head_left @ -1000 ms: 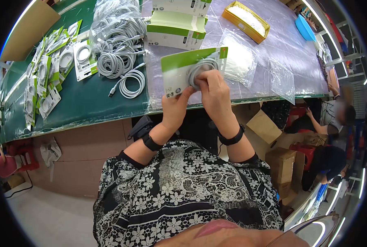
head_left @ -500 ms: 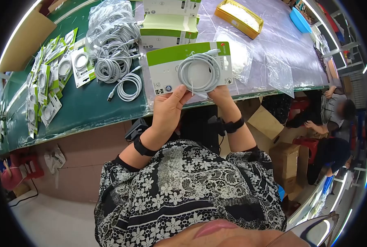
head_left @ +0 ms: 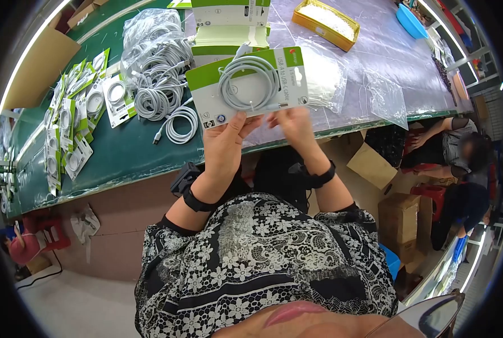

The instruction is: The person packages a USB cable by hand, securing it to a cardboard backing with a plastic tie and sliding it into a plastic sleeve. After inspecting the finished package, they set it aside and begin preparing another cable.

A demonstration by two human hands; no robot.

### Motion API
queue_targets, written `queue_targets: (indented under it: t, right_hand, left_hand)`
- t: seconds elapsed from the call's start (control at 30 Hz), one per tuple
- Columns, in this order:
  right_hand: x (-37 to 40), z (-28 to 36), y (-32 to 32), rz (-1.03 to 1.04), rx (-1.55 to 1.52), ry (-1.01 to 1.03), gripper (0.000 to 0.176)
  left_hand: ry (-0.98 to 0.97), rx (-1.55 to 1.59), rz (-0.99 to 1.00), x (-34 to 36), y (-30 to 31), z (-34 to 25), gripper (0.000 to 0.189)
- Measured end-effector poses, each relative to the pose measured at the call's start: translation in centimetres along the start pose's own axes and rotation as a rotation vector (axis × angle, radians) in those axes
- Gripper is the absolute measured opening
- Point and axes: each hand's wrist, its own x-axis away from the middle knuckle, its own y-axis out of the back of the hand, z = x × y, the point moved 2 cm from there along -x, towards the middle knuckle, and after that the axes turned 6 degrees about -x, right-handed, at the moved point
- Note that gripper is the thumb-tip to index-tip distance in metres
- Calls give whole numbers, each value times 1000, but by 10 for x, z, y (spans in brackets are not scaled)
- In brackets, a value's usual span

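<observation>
A white-and-green cable packaging card (head_left: 206, 94) is held up over the table's front edge, tilted a little. On its front lies a coiled white USB cable (head_left: 224, 84), one plug pointing up past the card's top edge and another along the lower right. My left hand (head_left: 227, 135) grips the card's lower edge, thumb on the front near the coil. Just below the lower right edge, my right hand (head_left: 295, 128) is closed in a pinch; what sits between its fingertips is too small to make out.
Several carded cables (head_left: 65, 132) lie at the left, beside a heap of bagged and loose coils (head_left: 155, 84). Green-and-white boxes (head_left: 231, 36) stand behind the card. A yellow tray (head_left: 326, 23) of small white pieces and clear plastic bags (head_left: 384, 96) are right. Co-workers (head_left: 460, 146) sit beyond.
The card has shifted slightly left and turned, and the cable plugs point differently. My right hand has come from behind the card to below its lower edge, fingers pinched.
</observation>
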Motion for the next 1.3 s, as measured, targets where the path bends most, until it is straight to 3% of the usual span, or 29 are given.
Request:
queue_targets:
  t: [0.03,0.1,0.13,0.2,0.23,0.3,0.43,1.1,1.3]
  right_hand:
    - [3,18,8,-154,24,14,9]
    - [4,34,36,-447,349,394,8]
    - [3,41,41,-446,349,392,8]
    - [6,86,35,-99,644,833,16]
    - [3,96,33,-109,652,829,16]
    - [-5,108,21,206,760,891,26]
    - [-8,104,19,328,947,881,27]
    - [1,94,-3,473,957,867,23]
    - [10,83,-16,384,868,816,23]
  left_hand:
    - [-3,-21,-11,-4,3,0,21]
    - [-1,-53,-5,-9,6,-1,21]
    - [13,-81,-3,-9,7,-1,21]
    - [44,-110,5,-6,10,1,21]
    - [74,-120,35,-5,10,2,21]
    - [122,-141,94,-4,8,3,22]
    - [112,-136,64,-1,5,4,22]
    - [220,-74,11,2,12,9,21]
    - [187,-39,-33,2,17,15,19]
